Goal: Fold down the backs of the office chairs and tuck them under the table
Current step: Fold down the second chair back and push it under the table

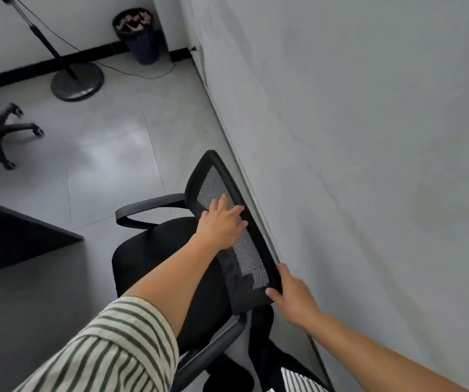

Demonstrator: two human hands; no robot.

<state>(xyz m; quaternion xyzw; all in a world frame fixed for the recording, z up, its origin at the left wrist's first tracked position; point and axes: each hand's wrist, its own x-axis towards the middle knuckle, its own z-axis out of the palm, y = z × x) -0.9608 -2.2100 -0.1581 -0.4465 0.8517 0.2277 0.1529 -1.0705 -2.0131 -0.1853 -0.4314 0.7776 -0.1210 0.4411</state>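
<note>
Chair point(171, 267) is standing hard against the wall point(369, 137), its mesh back point(236, 227) running along the wall edge and leaning slightly over the seat point(154, 258). Near armrest point(210, 346) and far armrest point(145, 207) are flanking the seat.

Left hand point(222, 223) is lying flat on the front of the mesh, fingers point(234, 212) spread and open, pressing rather than gripping. Right hand point(295, 297) is holding the lower side edge of the back frame, thumb on the front face and fingers curling behind it; the grip is looking light, and how far the fingers are closing behind the frame cannot be told.

Step in hand, as judged: tipping the back forward onto the seat. To do it well:

- Keep the flat palm high on the mesh, where leverage is greatest.
- Use the hand at the frame edge to steady the hinge end and guide the swing.
- Keep fingertips clear of the gap between back and seat as it is closing.
- Expect the castors to roll; push downward, not sideways.

Dark worktop point(24, 230) is sitting to the left, well apart from the chair. A second chair point(4, 128) is showing at the far left, with a stand point(77, 80) and a bin point(140, 35) beyond.
</note>
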